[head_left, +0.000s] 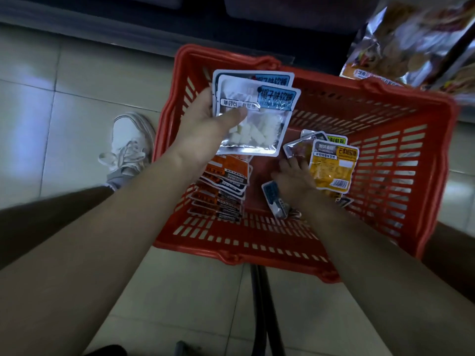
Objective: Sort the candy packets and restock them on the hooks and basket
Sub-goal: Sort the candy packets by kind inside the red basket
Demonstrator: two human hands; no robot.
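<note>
Looking down through the head view, I see my left hand [205,124] raised over the far-left part of the red basket [257,253], forearm stretched forward and wrist level. Its fingers are clenched around two white-and-blue candy packets [259,116], fanned one behind the other, with the thumb [234,115] pressed flat across the front one. My right hand [293,176] reaches deep into the basket, palm down and arm sloping steeply, its fingers [290,163] spread on the loose packets at the bottom. I cannot tell whether they are pinching one or only touching. A yellow packet [331,168] lies just beside that hand, and a blue packet [275,199] sits against the wrist. A stack of orange packets [223,191] leans along the basket's left side, below my left wrist. The basket stands on the tiled floor [192,304], with my white shoe [131,142] to its left.
</note>
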